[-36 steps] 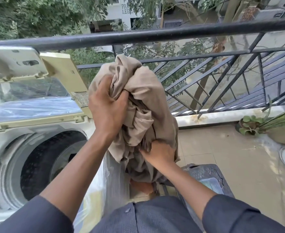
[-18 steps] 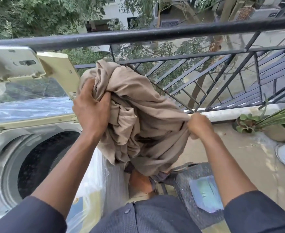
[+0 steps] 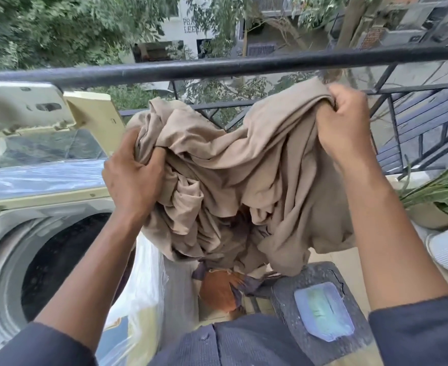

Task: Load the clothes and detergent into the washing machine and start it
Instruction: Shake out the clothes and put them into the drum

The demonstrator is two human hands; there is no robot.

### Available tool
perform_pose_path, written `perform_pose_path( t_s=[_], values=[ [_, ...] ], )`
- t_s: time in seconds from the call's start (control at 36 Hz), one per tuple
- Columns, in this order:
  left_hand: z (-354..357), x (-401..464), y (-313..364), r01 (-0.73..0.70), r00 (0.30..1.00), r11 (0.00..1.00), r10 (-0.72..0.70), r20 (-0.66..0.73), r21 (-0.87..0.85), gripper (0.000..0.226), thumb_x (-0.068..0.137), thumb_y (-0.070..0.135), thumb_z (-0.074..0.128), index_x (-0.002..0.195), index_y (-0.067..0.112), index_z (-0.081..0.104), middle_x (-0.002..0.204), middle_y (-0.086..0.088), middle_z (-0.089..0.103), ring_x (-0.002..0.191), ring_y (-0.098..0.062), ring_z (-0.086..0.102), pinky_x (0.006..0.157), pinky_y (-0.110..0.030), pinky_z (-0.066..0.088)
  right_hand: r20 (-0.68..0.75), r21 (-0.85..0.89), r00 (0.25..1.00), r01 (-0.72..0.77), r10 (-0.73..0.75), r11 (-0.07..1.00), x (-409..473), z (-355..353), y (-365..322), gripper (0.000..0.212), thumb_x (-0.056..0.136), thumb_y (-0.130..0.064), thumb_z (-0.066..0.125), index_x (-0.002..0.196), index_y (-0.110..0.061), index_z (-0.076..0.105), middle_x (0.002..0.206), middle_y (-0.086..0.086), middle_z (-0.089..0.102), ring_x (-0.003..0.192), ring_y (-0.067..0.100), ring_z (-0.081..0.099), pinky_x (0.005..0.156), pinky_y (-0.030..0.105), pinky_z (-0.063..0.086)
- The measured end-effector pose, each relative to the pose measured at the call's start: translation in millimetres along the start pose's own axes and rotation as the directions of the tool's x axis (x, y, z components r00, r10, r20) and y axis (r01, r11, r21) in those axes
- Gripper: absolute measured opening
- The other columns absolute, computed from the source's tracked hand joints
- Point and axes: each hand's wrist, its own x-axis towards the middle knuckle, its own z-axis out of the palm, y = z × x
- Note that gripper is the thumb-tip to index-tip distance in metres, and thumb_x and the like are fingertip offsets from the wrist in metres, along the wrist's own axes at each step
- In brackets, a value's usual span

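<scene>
Gripping beige cloth (image 3: 244, 165), left hand (image 3: 133, 180) and right hand (image 3: 345, 128) spread apart.

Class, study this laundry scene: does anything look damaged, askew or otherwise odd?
One thing: the dark stool at lower right shows a crack running down its top near the back edge. Otherwise nothing stands out: both the left hand and right hand grip the beige cloth, and the washing machine's lid stands open.
</scene>
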Motion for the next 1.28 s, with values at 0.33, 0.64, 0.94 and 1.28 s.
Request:
perform_pose_path(
  t_s=[0.33, 0.64, 0.94, 1.28],
  values=[
    [-21.5, 7.0, 3.8, -0.088, 0.993, 0.995, 0.092, -0.08, 0.046, 0.021, 0.094, 0.042, 0.063, 0.09, 0.022, 0.066, 0.07, -0.003, 0.06, 0.067, -0.026, 0.057, 0.068, -0.042, 0.045, 0.114, -0.167, 0.986, -0.103, 0.123, 0.98, -0.2, -12.9, 13.8, 0.013, 0.072, -0.03, 0.065, 0.079, -0.019, 0.062, 0.069, -0.003, 0.059, 0.063, 0.011, 0.051, 0.059, 0.03, 0.037],
    [-20.8, 7.4, 4.4, -0.064, 0.996, 0.995, 0.069, -0.058, 0.082, 0.032, 0.094, 0.049, 0.063, 0.096, 0.019, 0.07, 0.073, 0.0, 0.065, 0.07, -0.023, 0.058, 0.068, -0.026, 0.027, 0.216, -0.45, 0.972, 0.179, -0.088, 0.875, 2.4, -23.4, -9.2, 0.029, 0.085, -0.02, 0.046, 0.093, -0.004, 0.069, 0.078, 0.019, 0.062, 0.082, 0.041, 0.06, 0.073, 0.046, 0.052],
    [-19.2, 5.4, -4.5, -0.04, 0.998, 0.983, 0.046, -0.032, 0.182, 0.029, 0.097, 0.05, 0.063, 0.112, 0.027, 0.074, 0.083, 0.001, 0.069, 0.079, -0.026, 0.06, 0.078, -0.033, 0.033, 0.372, -0.76, 0.893, 0.137, 0.252, 0.635, -10.7, -32.2, -7.0, 0.04, 0.111, -0.028, 0.033, 0.142, -0.016, 0.054, 0.149, 0.017, 0.05, 0.133, 0.042, 0.052, 0.103, 0.05, 0.045],
    [1.4, -13.8, -1.8, 0.05, 0.98, 0.999, -0.049, 0.192, -0.005, 0.03, 0.093, 0.049, 0.061, 0.119, 0.036, 0.07, 0.099, 0.003, 0.076, 0.095, -0.026, 0.069, 0.087, -0.046, 0.055, 0.347, 0.228, 0.935, -0.012, -0.07, 0.974, -40.8, 20.0, -21.4, 0.023, 0.102, -0.019, 0.055, 0.102, -0.014, 0.078, 0.095, -0.001, 0.078, 0.091, 0.018, 0.073, 0.087, 0.057, 0.059]
  ],
)
